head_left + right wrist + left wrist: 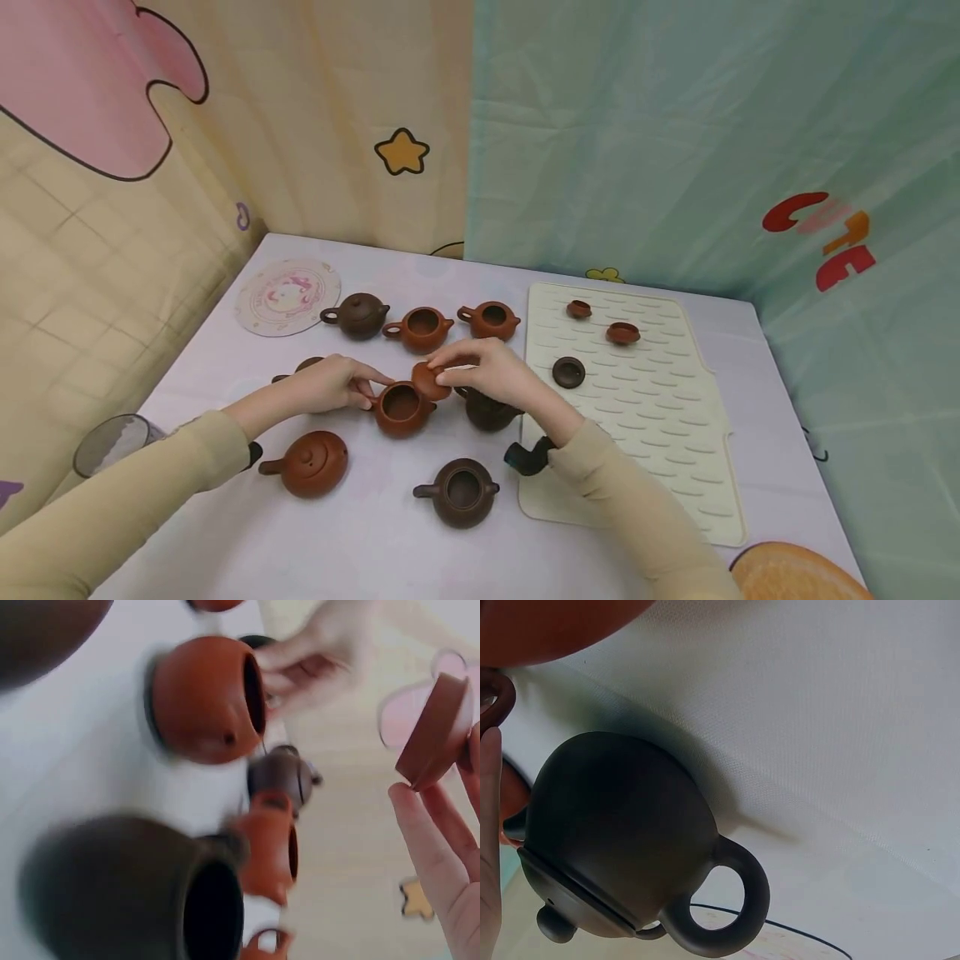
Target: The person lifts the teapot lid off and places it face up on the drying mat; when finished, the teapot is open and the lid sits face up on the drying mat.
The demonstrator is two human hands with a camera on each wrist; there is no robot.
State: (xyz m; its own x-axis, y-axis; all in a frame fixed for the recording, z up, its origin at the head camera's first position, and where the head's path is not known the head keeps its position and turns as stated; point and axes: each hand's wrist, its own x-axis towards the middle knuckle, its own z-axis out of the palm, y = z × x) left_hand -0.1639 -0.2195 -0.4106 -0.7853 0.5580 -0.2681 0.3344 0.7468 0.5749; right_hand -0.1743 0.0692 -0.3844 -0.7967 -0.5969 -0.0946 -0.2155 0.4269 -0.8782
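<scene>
An uncovered reddish teapot (401, 408) stands mid-table, its handle pinched by the left hand (322, 387). Just above and to its right, the right hand (487, 371) holds a reddish lid (429, 381) by its edge or knob, tilted. In the right wrist view the lid (439, 731) is between the fingers of the right hand (446, 847), apart from the reddish teapot (202, 701). A dark lidded teapot (622, 832) fills much of the left wrist view, beside the left hand's finger (489, 847).
Several other teapots surround the hands, including a dark uncovered one (462, 493) in front and a lidded reddish one (311, 464) at left. On the right, a cream mat (645, 433) bears a dark lid (568, 372) and two reddish lids. A round pink mat (288, 297) lies back left.
</scene>
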